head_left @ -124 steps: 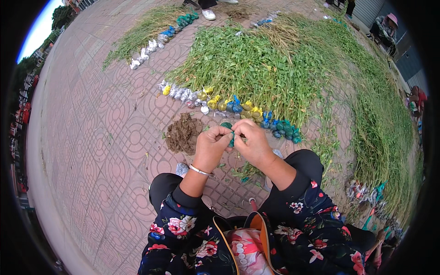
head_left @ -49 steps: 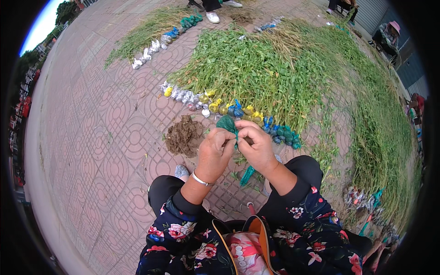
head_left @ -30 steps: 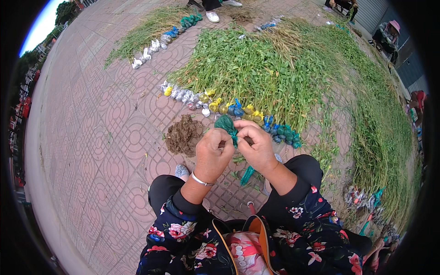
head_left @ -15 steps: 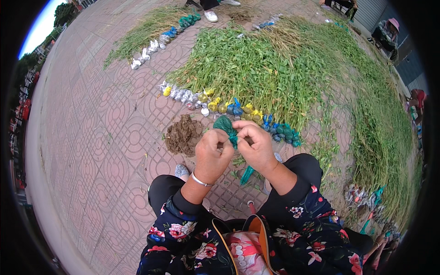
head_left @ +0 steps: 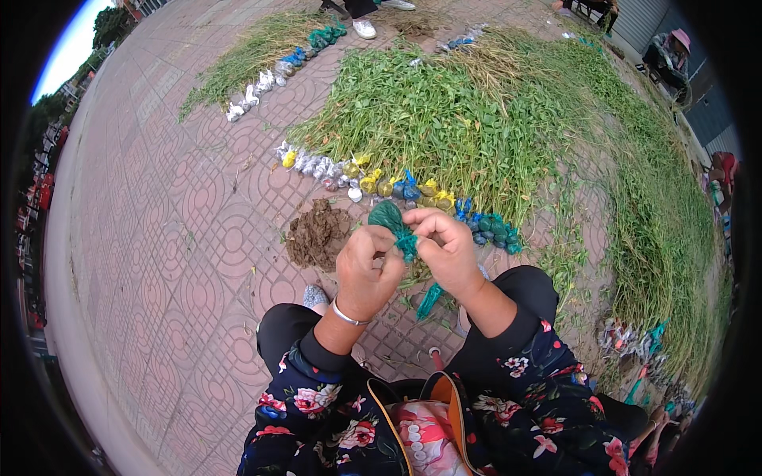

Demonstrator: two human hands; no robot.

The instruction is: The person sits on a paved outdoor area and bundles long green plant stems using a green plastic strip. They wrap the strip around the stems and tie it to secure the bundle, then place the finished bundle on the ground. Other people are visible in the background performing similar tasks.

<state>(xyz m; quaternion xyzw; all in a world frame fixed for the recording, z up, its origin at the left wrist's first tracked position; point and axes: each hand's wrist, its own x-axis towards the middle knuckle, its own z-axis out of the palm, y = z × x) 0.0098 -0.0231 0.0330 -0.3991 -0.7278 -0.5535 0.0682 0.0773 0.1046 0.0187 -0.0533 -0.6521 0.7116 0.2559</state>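
A dark green plastic bag (head_left: 386,216), rounded and full at its far end, is between my two hands in front of my knees. Its gathered neck looks twisted or knotted. My left hand (head_left: 367,266) pinches the neck from the left, fingers closed. From the right, my right hand (head_left: 449,247) grips it between thumb and forefinger. What fills the bag is hidden. Below my hands lies a folded strip of green plastic (head_left: 429,301). A heap of wet brown mud (head_left: 319,236) is on the paving just left of the bag.
Beyond my hands lies a broad pile of cut green plants (head_left: 444,119), its near edge lined with white, yellow, blue and green bagged bundles (head_left: 406,189). A smaller bundled row (head_left: 270,59) lies far left. More greenery (head_left: 667,262) stretches right. People sit or stand farther off.
My hands have drawn slightly apart, the right one shifting a little to the right. More of the bag's gathered green neck shows between them.
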